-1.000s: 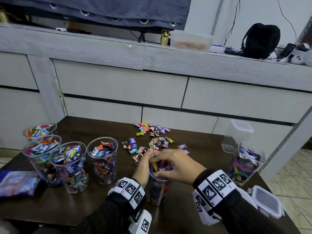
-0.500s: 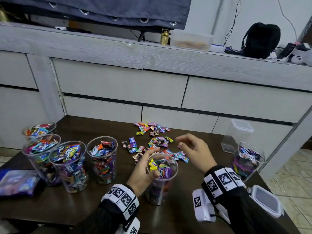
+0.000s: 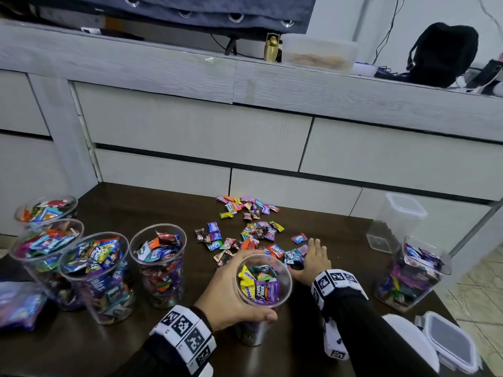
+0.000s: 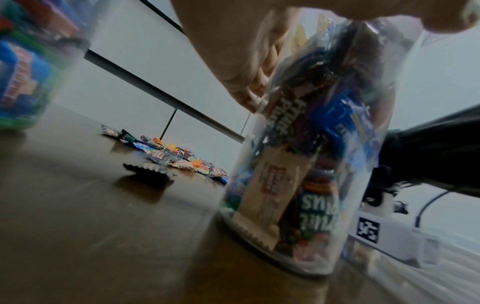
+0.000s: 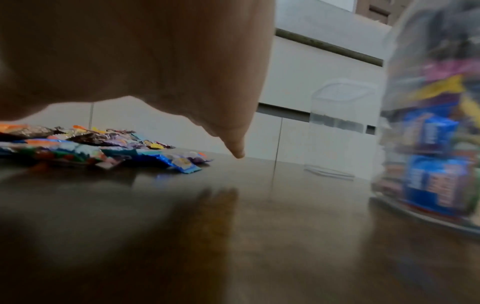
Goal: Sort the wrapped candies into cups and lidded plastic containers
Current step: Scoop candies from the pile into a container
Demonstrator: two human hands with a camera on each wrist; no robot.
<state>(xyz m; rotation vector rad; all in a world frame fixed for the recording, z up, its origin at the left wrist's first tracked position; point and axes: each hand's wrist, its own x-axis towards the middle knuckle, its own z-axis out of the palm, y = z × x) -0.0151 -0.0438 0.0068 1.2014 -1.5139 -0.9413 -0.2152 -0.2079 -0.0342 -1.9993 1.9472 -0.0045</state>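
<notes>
A clear cup packed with wrapped candies stands at the table's front middle. My left hand wraps round its upper part; in the left wrist view the fingers curl against the cup. Just right of the cup, my right hand lies low on the table with fingers stretched toward the near edge of the loose candy pile. The right wrist view shows the hand above the table beside the candies. Whether a candy lies under it is hidden.
Several candy-filled cups stand in a row at the left, with a candy bag at the left edge. On the right are an open container of candies, a lidded clear container behind it, and a lid near the front corner.
My right hand left the cup's mouth, swung out over the pile, then came down flat on the table beside the cup. The left hand kept its hold on the cup.
</notes>
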